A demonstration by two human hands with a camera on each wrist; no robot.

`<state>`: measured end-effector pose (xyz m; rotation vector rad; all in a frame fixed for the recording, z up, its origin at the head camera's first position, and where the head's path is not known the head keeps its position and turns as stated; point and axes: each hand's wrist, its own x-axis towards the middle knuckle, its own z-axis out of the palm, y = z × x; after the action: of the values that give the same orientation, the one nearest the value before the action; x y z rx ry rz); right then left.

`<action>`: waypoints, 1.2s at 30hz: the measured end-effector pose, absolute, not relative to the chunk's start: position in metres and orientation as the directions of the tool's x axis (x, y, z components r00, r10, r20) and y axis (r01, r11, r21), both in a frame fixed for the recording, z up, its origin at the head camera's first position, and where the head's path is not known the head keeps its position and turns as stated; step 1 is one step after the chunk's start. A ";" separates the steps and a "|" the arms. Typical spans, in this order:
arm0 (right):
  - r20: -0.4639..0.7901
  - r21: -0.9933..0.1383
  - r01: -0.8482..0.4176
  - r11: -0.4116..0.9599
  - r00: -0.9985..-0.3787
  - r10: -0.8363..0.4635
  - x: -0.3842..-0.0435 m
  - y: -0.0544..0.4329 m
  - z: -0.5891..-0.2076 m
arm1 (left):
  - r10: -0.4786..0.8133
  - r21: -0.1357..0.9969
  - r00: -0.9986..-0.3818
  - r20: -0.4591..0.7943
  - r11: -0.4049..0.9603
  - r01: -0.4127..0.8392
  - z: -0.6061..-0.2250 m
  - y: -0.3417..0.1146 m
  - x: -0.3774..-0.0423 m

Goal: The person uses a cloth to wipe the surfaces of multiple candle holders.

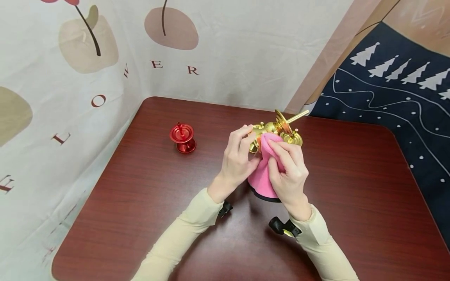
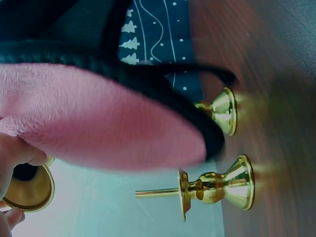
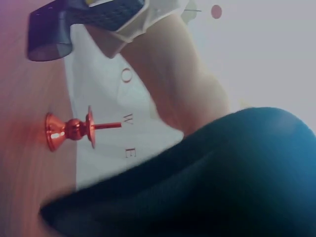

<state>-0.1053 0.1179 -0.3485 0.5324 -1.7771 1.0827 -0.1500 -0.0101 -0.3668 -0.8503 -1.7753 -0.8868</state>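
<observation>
Gripping the gold candleholder (image 1: pixel 271 127) by its base with my left hand (image 1: pixel 236 158), I pinched pink cloth (image 1: pixel 261 180) in my right hand (image 1: pixel 290 168); spike (image 1: pixel 298 116) pointed two o'clock, nearer my right.

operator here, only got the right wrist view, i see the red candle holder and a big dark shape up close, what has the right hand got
Observer: The head view shows the right hand pinching a pink cloth.
Operator: ok and the left hand, it's out of my view
Observer: The left hand holds a gold candle holder.
Operator: any more gold ones about
Observer: Yes, in the left wrist view a second gold holder and a third gold holder stand upright on the table.
</observation>
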 end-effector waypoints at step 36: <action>0.136 -0.939 -0.215 -0.270 -0.949 0.284 -0.128 0.144 -0.367 | 0.305 0.946 -0.934 0.187 -0.312 0.088 -0.353 -0.015 -0.136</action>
<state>-0.1284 0.1444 -0.3672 -0.0843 -1.6704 2.2790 -0.1356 -0.0151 -0.3530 -0.5545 -1.9141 -2.6039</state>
